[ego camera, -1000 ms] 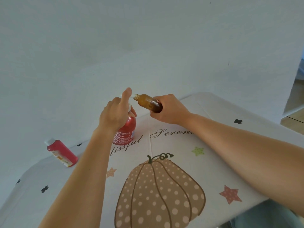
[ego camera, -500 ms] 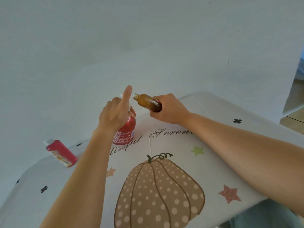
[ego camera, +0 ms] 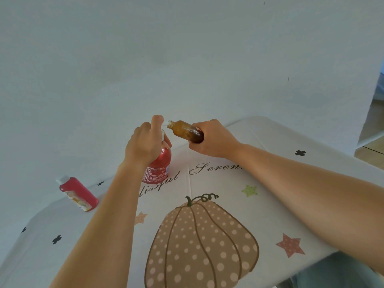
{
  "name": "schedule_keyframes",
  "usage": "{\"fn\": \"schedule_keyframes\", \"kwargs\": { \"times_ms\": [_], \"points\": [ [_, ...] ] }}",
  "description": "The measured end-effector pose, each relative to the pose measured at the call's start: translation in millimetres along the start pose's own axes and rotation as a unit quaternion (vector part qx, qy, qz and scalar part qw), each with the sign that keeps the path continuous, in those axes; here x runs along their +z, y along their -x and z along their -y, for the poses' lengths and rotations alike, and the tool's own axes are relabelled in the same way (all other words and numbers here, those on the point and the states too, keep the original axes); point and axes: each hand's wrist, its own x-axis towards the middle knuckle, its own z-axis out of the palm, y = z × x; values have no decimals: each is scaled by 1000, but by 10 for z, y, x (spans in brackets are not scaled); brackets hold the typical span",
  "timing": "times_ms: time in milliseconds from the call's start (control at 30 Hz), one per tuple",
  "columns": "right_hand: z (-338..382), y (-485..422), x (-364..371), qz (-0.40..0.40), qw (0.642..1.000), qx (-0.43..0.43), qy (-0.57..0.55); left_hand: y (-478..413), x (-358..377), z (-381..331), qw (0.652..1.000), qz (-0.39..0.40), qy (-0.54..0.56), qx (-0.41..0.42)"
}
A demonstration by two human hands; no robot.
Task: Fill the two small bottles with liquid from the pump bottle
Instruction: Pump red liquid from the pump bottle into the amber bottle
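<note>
Right hand (ego camera: 212,139) grips tilted amber bottle (ego camera: 185,132) | left hand (ego camera: 145,145) clasps red pump bottle (ego camera: 160,165)

only one cam here, it's on your head, so you're looking forward and down across the surface (ego camera: 270,134) from its near edge. wide lens, pretty close in: your forearms come in from the bottom, and your left hand (ego camera: 143,146) and right hand (ego camera: 216,138) sit mid-frame. the top half is plain wall (ego camera: 187,48), with a sliver of floor (ego camera: 373,125) at far right
</note>
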Motion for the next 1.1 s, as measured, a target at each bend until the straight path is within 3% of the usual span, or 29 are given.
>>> {"fn": "schedule_keyframes", "kwargs": {
  "times_ms": [133,267,400,567,700,1100],
  "points": [
    [-4,0,-16,-4,1000,8,-10,37,4,-51,999,-3,-9,-34],
    [-2,-5,-23,-6,1000,13,-14,-13,3,-44,999,19,-38,-6],
    [8,-14,-17,-4,1000,12,-15,-32,18,1,999,-6,-31,8],
    [18,-1,-29,-4,1000,12,-16,-8,9,-30,1000,-11,-9,-8],
    [11,6,-21,0,1000,11,-13,27,-17,-49,998,8,-34,49],
    [40,-13,8,4,1000,14,-23,38,0,37,999,-11,-27,21]
  ]
}}
